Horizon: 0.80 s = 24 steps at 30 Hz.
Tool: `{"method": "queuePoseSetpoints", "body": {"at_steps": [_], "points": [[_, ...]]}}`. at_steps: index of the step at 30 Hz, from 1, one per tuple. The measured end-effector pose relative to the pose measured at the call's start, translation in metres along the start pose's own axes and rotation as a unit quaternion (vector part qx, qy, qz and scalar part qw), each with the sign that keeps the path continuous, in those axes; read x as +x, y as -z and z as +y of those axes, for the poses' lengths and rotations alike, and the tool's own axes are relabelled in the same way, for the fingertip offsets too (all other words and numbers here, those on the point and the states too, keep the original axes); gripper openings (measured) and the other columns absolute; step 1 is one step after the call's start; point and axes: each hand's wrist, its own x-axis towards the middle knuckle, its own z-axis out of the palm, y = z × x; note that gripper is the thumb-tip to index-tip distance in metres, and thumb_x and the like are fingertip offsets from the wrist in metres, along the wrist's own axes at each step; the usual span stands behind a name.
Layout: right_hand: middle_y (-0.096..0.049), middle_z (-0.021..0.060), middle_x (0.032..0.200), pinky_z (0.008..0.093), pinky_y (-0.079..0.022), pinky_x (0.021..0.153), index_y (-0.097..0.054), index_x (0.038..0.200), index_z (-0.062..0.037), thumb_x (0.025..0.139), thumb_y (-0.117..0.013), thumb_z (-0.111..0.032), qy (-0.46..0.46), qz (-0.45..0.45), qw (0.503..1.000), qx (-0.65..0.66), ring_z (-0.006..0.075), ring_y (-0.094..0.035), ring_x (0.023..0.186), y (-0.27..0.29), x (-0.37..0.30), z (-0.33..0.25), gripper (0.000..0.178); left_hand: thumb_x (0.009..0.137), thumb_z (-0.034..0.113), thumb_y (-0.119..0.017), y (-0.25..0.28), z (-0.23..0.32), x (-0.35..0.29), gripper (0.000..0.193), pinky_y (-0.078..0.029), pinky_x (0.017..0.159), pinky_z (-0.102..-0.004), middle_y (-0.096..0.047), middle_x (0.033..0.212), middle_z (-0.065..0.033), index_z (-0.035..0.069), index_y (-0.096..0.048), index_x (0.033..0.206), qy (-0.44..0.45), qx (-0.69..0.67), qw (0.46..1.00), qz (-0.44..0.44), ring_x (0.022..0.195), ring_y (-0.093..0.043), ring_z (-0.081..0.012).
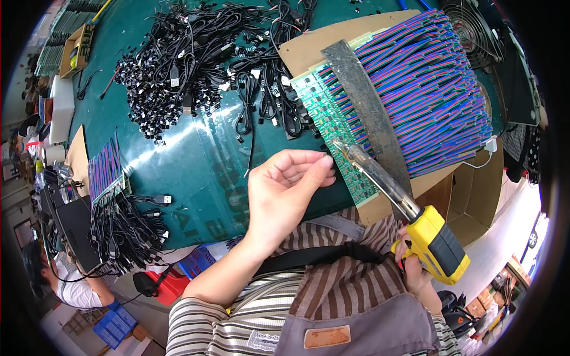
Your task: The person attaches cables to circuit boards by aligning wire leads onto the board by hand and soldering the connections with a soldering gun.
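Note:
My right hand (414, 267) grips the handle of a yellow and black soldering gun (438, 246). Its long metal tip reaches up and left, over a green circuit board panel (337, 127). Beside the panel's lower left edge is my left hand (288, 187), thumb and forefinger pinched together. Whether anything small sits in that pinch I cannot make out. Rows of blue, red, green and black wires (427, 101) run rightward from the panel. Across them lies a worn, dark metal bar (371, 107). Panel and wires rest on a brown cardboard sheet (306, 50).
Black cables (199, 44) and small black connectors (160, 95) form a big pile on the green tabletop (196, 160). At left lies another wired bundle (105, 166) with USB cables (124, 231). A fan (472, 35) stands at back right; another person (77, 285) sits at lower left.

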Motion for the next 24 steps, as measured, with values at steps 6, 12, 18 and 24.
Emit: {"method": "queuePoseSetpoints", "body": {"at_steps": [6,12,18,24], "points": [[-0.064,0.012,0.079,0.0329,-0.048,0.064,-0.069,0.09,-0.001,0.076,-0.063,-0.017,0.048,-0.067,0.996,-0.028,0.0274,-0.059,0.067,0.005,0.012,-0.008,0.022,0.086,0.002,-0.073,0.034,0.027,-0.005,0.012,-0.055,0.07,-0.0226,-0.072,0.087,-0.0069,-0.003,-0.071,0.097,-0.078,0.239,0.963,0.096,0.076,-0.066,-0.0096],[-0.065,0.0107,0.081,0.0337,-0.048,0.064,-0.069,0.09,-0.0031,0.078,-0.063,-0.019,0.034,-0.097,0.993,-0.05,0.0272,-0.059,0.067,0.011,0.01,-0.005,0.021,0.078,0.013,-0.081,0.061,0.037,0.021,0.02,-0.045,0.059,-0.0245,-0.07,0.076,-0.0043,0.0,-0.072,0.09,-0.157,0.479,0.827,0.249,0.063,-0.053,-0.0077],[-0.058,0.0099,0.09,0.031,-0.046,0.063,-0.057,0.104,-0.0004,0.087,-0.063,-0.03,-0.016,-0.064,0.997,-0.049,0.021,-0.055,0.069,0.017,-0.007,0.01,0.034,0.078,0.013,-0.079,0.065,0.042,0.026,0.02,-0.048,0.065,-0.0262,-0.07,0.073,-0.0059,-0.002,-0.073,0.091,-0.109,0.459,0.851,0.23,0.064,-0.056,-0.01],[-0.05,0.0113,0.108,0.0293,-0.044,0.059,-0.044,0.121,0.0026,0.093,-0.063,-0.043,-0.058,-0.084,0.988,0.116,0.0145,-0.049,0.07,0.007,-0.008,0.003,0.057,0.083,0.006,-0.073,0.055,0.044,0.013,0.013,-0.05,0.067,-0.0281,-0.069,0.075,-0.0088,-0.003,-0.073,0.093,-0.078,0.448,0.858,0.239,0.066,-0.061,-0.0128]]}}
